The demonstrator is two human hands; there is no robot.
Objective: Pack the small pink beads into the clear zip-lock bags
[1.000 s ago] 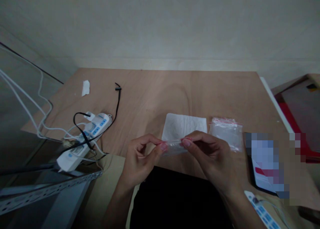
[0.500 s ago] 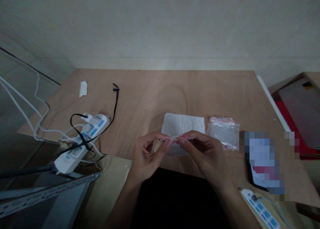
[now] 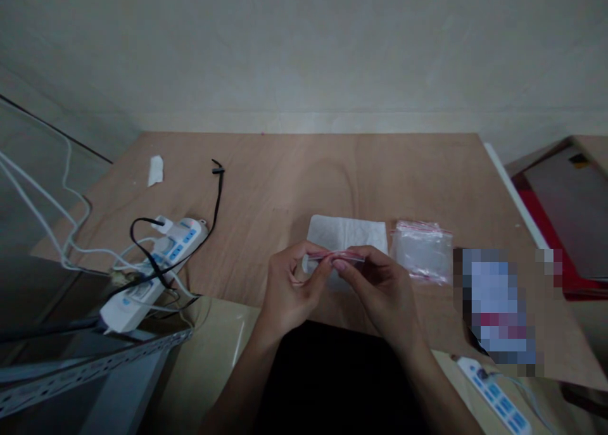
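My left hand (image 3: 295, 286) and my right hand (image 3: 384, 287) meet at the near side of the table, thumbs close together. Between them they pinch a clear zip bag (image 3: 311, 258) by its red-striped top edge; most of the bag is hidden by the fingers. Just beyond the hands lies a white cloth or paper sheet (image 3: 349, 231), flat on the wood. Right of it is a stack of clear zip bags (image 3: 424, 252) with red-striped edges.
The wooden table (image 3: 280, 175) backs onto a wall. A white power strip (image 3: 152, 277) with tangled cables lies left, near a black strap (image 3: 219, 194) and a white scrap (image 3: 155, 170). A blurred-out phone-like object (image 3: 496, 308) and another power strip (image 3: 494, 394) are at right.
Both hands have drawn closer together at the bag's top edge, the left shifting right and the right shifting left. The view has moved slightly; the other things lie as before.
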